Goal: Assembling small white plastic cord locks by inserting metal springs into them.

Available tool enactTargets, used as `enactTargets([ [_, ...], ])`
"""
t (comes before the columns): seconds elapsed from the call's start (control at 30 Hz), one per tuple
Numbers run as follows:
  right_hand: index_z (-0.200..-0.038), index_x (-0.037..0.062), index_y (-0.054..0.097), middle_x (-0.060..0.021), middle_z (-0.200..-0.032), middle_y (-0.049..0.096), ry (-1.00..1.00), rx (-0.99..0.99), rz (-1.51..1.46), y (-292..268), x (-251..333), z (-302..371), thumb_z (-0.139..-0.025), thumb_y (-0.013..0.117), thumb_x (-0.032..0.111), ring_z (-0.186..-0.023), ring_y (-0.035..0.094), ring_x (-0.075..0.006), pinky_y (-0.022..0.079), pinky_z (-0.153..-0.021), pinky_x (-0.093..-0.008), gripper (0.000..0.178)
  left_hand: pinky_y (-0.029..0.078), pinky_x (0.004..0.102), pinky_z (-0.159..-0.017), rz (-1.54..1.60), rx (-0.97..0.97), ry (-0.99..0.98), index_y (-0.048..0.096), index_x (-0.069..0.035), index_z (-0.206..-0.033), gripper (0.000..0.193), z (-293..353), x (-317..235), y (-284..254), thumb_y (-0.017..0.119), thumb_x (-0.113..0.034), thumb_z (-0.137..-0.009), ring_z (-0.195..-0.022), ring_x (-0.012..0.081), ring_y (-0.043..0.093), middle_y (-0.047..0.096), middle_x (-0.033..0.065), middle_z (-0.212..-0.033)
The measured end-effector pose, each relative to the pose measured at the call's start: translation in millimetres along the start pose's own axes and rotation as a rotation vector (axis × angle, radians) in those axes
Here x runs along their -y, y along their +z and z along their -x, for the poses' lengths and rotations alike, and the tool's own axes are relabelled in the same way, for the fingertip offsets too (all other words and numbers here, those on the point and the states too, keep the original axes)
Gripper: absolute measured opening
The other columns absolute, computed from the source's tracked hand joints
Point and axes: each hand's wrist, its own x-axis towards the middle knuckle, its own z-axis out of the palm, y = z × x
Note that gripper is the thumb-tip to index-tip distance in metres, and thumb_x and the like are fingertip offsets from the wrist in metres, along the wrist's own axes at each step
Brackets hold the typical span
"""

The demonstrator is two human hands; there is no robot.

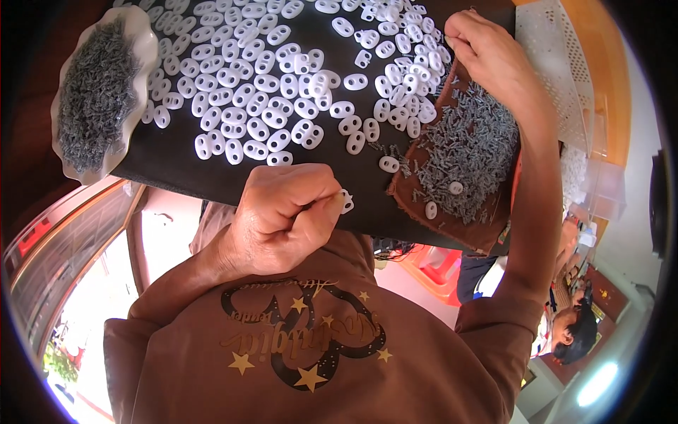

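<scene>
In front of my chest, my left hand [289,219] is closed, with a small white plastic piece with holes [347,202] sticking out between thumb and fingers. My right hand [487,56] reaches to the far right, fingertips pinched together at the edge of a heap of white pieces [417,60]; whatever they hold is hidden. Many white oval two-holed plastic pieces [258,127] are spread over the dark tabletop [339,180]. Under my right forearm, a brown cloth [409,191] bears a pile of small grey metal pieces [466,141], like springs or screws.
A white scalloped dish [145,53] full of small grey coiled pieces [99,95] stands at the left. White perforated baskets [561,71] line the right side. Beyond the table's near edge is a red plastic stool [431,272]. Another person [565,328] sits at the lower right.
</scene>
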Motion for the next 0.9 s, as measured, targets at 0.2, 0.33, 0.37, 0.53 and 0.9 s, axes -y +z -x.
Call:
enactTargets([
  [0.2, -0.091, 0.0009, 0.050, -0.0131, -0.082, 0.054, 0.066, -0.034, -0.085, 5.4, -9.2, 4.4, -0.089, 0.057, 0.008, -0.069, 0.054, -0.0288, 0.043, -0.065, -0.0368, 0.010, 0.036, 0.0303, -0.048, -0.002, -0.004, 0.029, 0.050, 0.002, -0.074, 0.011, -1.0, 0.0, 0.3, 0.052, 0.012, -0.078, -0.050, 0.0203, 0.047, 0.045, 0.0076, -0.060],
  [0.33, -0.086, -0.0011, 0.051, -0.0134, -0.073, 0.053, 0.192, -0.011, -0.143, 4.5, 3.1, 1.1, -0.089, 0.057, 0.009, -0.063, 0.051, -0.0247, 0.043, -0.062, -0.0358, 0.012, 0.036, 0.0301, -0.048, -0.025, -0.009, 0.026, 0.050, 0.002, -0.074, 0.011, 0.5, 1.0, -0.3, 0.052, 0.011, -0.079, -0.049, 0.0198, 0.047, 0.045, 0.0073, -0.060],
  [0.37, -0.085, -0.0014, 0.052, -0.0134, -0.070, 0.052, 0.209, 0.011, -0.108, 3.9, 3.3, 0.8, -0.090, 0.058, 0.010, -0.061, 0.050, -0.0233, 0.043, -0.061, -0.0354, 0.014, 0.036, 0.0301, -0.048, -0.023, -0.006, 0.028, 0.050, 0.002, -0.074, 0.011, 0.6, 1.3, -0.2, 0.052, 0.011, -0.079, -0.049, 0.0198, 0.047, 0.045, 0.0073, -0.060],
  [0.53, -0.084, -0.0020, 0.053, -0.0140, -0.066, 0.052, 0.284, 0.038, -0.098, 9.7, -6.6, 0.4, -0.090, 0.058, 0.012, -0.059, 0.049, -0.0229, 0.043, -0.062, -0.0354, 0.016, 0.036, 0.0295, -0.048, -0.011, -0.004, -0.002, 0.051, 0.002, -0.073, 0.011, 2.0, -1.0, -0.3, 0.052, 0.010, -0.080, -0.050, 0.0177, 0.046, 0.045, 0.0077, -0.060],
  [0.9, -0.086, 0.0004, 0.054, -0.0041, -0.074, 0.051, 0.050, -0.022, -0.642, -9.9, 125.8, 34.3, -0.084, 0.060, -0.003, -0.063, 0.048, -0.0114, 0.041, -0.057, -0.0263, 0.007, 0.047, 0.0276, -0.069, 0.466, -0.078, -0.279, 0.062, 0.007, -0.101, 0.030, 3.7, -5.2, -3.2, 0.042, -0.015, -0.097, -0.075, 0.0153, 0.059, 0.066, 0.0171, -0.100],
])
